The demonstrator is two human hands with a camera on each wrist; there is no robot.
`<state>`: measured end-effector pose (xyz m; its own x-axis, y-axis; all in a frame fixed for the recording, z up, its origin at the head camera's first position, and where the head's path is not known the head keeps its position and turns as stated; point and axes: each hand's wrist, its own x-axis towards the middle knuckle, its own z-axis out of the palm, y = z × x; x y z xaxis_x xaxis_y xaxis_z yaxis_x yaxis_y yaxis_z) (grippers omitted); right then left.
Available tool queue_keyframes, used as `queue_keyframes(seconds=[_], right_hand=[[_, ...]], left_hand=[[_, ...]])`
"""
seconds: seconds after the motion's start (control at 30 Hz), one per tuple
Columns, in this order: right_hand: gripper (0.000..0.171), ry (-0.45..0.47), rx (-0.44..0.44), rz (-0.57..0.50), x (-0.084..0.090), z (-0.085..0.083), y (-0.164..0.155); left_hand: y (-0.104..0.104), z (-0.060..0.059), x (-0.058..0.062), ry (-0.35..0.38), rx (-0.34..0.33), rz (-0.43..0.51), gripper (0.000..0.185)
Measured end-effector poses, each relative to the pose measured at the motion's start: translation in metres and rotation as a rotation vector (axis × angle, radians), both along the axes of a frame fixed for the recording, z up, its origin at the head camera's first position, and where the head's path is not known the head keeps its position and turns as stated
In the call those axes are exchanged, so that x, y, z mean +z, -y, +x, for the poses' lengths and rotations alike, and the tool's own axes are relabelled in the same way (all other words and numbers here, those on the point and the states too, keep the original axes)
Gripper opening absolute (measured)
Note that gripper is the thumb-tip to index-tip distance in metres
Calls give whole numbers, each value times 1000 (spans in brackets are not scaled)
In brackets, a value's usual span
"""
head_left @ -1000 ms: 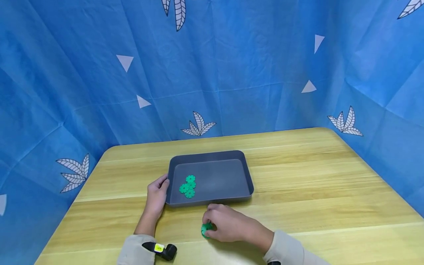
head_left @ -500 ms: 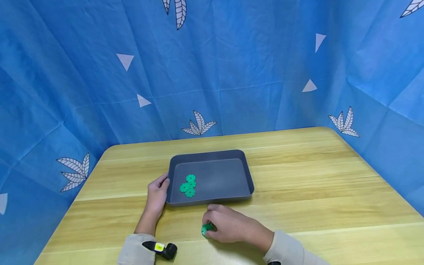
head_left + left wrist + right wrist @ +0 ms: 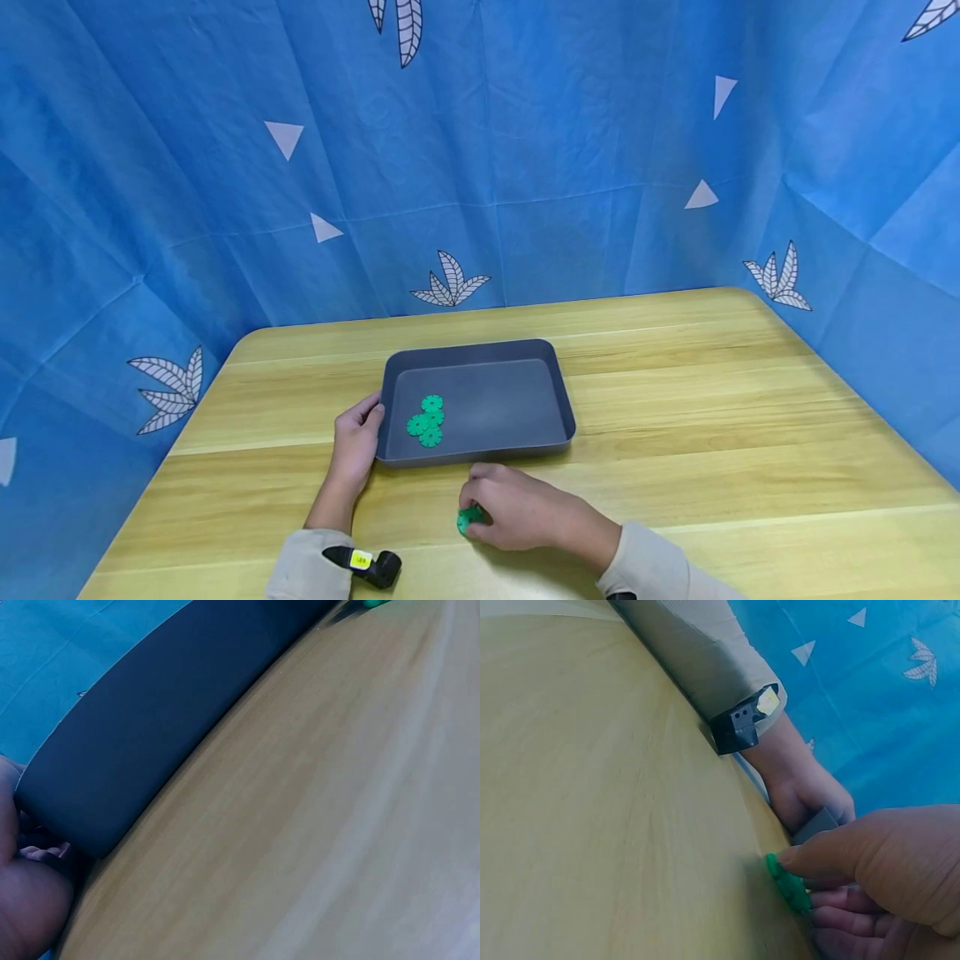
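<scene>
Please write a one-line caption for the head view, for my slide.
Left hand rests against a grey tray; right hand pinches a green disc.

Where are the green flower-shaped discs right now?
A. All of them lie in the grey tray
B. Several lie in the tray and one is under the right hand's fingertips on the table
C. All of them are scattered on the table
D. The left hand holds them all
B: a cluster of green discs lies in the grey tray, while the right hand pinches one more green disc on the table in front of the tray.
</scene>
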<state>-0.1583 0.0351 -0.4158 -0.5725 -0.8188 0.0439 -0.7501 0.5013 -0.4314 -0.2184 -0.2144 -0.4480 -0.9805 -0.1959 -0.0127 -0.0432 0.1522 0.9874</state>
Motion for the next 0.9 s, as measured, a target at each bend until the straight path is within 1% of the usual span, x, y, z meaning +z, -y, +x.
queue_keyframes(seconds=[0.27,0.47,0.9], right_hand=[[11,-10,8,0,-1,0,-1],[12,-2,1,0,0,0,-1],[11,-24,5,-39,0,-2,0]], left_hand=[[0,0,0,-1,-2,1,37],[0,-1,-1,1,-3,-2,37],[0,0,0,7,2,3,37]])
